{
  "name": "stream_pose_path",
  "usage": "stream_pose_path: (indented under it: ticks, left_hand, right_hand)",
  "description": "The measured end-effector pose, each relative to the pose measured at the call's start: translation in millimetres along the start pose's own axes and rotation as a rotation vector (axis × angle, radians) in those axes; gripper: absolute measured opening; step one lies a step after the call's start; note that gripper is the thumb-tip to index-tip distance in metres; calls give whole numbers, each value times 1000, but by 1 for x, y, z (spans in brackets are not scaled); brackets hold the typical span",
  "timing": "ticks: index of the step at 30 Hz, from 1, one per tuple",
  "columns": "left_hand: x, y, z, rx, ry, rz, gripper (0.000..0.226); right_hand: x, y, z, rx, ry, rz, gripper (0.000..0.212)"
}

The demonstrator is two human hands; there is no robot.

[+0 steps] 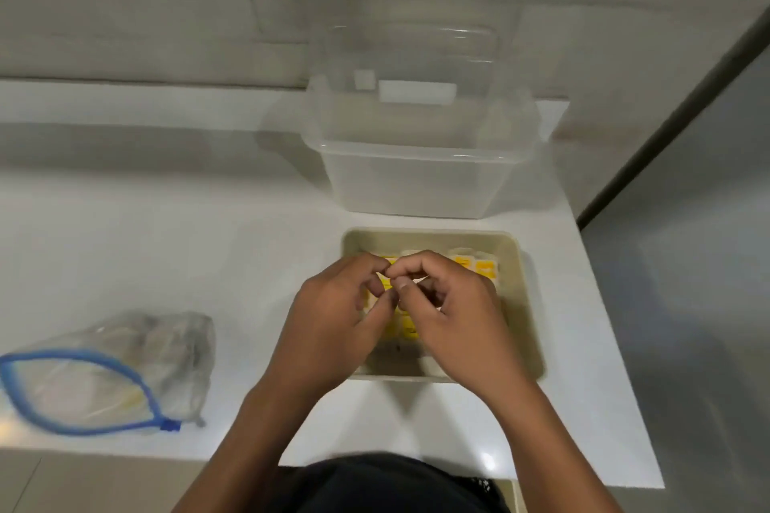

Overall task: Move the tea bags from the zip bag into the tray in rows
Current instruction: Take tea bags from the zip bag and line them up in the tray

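white glossy counter (166, 246), smooth, with reflections near the front edge. tray (526, 287) is beige, rectangular, rounded corners, shallow walls, opaque plastic; sits right of centre on the counter. tea bags (483, 266) inside it are small flat packets, yellow and white, laid side by side against the far wall and running toward the near side under the hands. exact count not possible: hands cover most of them and the frame is blurred; at least five yellow patches visible.

both hands are over the middle of the tray, fingertips meeting. left hand (333, 317) and right hand (454, 312) have fingers curled inward, thumb and forefinger tips pressed close together as if pinching something small between them; cannot tell what is held, too blurred.

zip bag (125, 371) lies on the near left of the counter, well apart from the hands: clear crinkled plastic, blue zip track, mouth gaping open in an oval, pale contents inside, not countable.

one clear plastic container (421, 162), rectangular, translucent, just beyond the tray's far edge. grey tiled wall (146, 12) behind.

counts: two hands, one tray, one zip bag, one container.
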State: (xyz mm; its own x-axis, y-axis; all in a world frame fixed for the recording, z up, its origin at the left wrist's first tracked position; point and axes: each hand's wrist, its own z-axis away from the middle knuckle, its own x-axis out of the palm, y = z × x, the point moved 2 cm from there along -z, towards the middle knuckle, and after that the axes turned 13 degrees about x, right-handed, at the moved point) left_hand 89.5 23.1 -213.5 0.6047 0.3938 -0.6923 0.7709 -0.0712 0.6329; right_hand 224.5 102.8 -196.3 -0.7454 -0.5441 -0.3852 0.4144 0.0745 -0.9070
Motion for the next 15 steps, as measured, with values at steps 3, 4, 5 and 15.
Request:
stream_pose_path:
  ticks: [3,4,5,15]
  left_hand:
    - [-37,-14,30,-26,50,-97,14]
    - [-49,-19,42,-49,53,-128,14]
    - [-61,-25,54,-74,58,-150,14]
    - [-159,-76,165,-314,172,-256,20]
  right_hand:
    - [40,-17,7,-43,-108,-4,16]
    - [55,-22,9,-40,-149,-10,16]
    - [69,-28,12,-34,-194,-16,15]
    - [200,-65,46,21,-489,7,12]
